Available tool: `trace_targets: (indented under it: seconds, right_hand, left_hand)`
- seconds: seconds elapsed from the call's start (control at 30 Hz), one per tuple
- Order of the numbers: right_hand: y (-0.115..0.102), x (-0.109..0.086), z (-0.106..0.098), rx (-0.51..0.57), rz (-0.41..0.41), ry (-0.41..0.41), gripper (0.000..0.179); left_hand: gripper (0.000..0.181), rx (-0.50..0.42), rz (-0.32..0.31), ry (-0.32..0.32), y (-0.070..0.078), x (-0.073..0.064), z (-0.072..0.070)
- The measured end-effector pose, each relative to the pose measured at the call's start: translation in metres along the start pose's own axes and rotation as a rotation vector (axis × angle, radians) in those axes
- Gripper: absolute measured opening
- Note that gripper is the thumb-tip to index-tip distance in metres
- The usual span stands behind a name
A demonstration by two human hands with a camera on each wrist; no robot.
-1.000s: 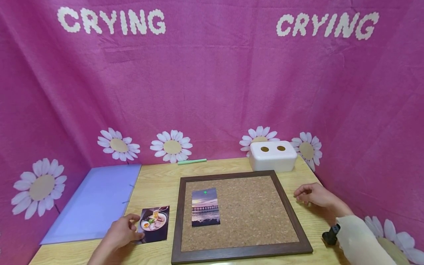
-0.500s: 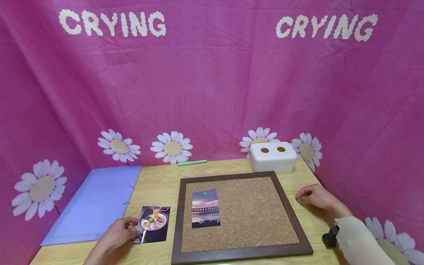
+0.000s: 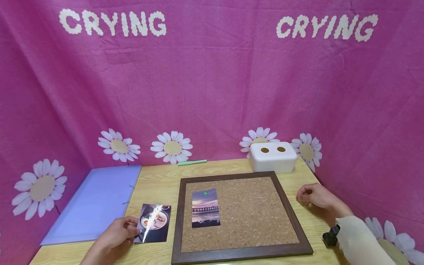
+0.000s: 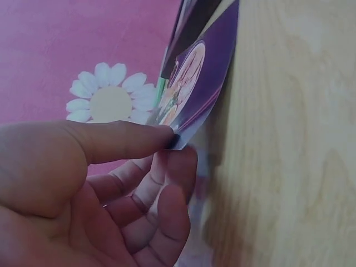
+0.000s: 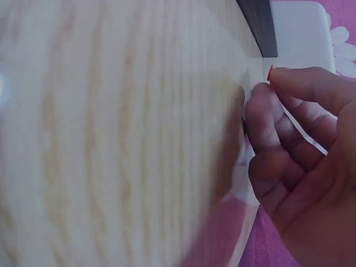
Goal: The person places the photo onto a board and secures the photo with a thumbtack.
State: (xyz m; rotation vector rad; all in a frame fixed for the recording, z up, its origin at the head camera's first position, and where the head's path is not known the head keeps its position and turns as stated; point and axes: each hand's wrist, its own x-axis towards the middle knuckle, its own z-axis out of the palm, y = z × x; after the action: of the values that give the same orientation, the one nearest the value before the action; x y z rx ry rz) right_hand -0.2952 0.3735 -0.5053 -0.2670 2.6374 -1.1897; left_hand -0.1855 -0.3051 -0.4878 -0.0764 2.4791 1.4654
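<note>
A magenta cloth (image 3: pixel 212 84) with white lettering and printed daisies stands beyond the fingers and to either side of them. The wood-grain worktop (image 3: pixel 159 187) spreads beneath both hands. Between the left fingers (image 3: pixel 130 221) and the right fingers (image 3: pixel 305 191) lies the dark-framed corkboard (image 3: pixel 255 209), touching neither. A pale blue-violet panel (image 3: pixel 96 202) lies beyond and left of the left fingers; a white box (image 3: pixel 274 162) with two round holes stands beyond the right fingers.

The left hand (image 3: pixel 116 232) grasps the noodle-bowl photo (image 3: pixel 159 230) by its near left corner, thumb on the picture side and fingers under; the photo tilts and bends slightly, with glare across it in the head view. The right hand (image 3: pixel 318 197), fingers curled, hangs just right of the corkboard and pinches a small red pin (image 5: pixel 271 73) at the thumb's tip.

To the right of the left fingers, the pier photo (image 3: pixel 205 215) lies on the cork, a green pin (image 3: pixel 205 193) at its top. A slim green pen (image 3: pixel 192 162) lies far beyond the left fingers, along the worktop's back edge.
</note>
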Motion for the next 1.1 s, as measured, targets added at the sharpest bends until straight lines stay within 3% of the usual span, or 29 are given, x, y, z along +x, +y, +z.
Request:
trace_targets:
  seconds: [0.27,0.43,0.67,0.9,1.1]
  right_hand:
    - [-0.005,0.001,-0.003,0.026,-0.019,0.032,0.008]
    - [-0.012,0.001,-0.003,0.052,-0.011,0.059,0.010]
    - [-0.024,0.001,-0.004,0.049,0.034,0.114,0.009]
    - [-0.034,0.006,-0.006,-0.024,-0.027,0.176,0.016]
    - [-0.042,0.008,-0.007,-0.006,-0.092,0.196,0.019]
  left_hand:
    - [0.041,0.037,0.040,-0.026,0.008,0.002,-0.009]
    - [0.046,0.012,0.052,0.001,0.012,0.005,-0.011]
    - [0.050,-0.013,0.008,0.073,0.025,0.009,-0.005]
    - [0.053,-0.091,0.005,0.031,0.038,0.015,0.003]
    - [0.050,-0.132,-0.005,0.018,0.050,0.022,0.017]
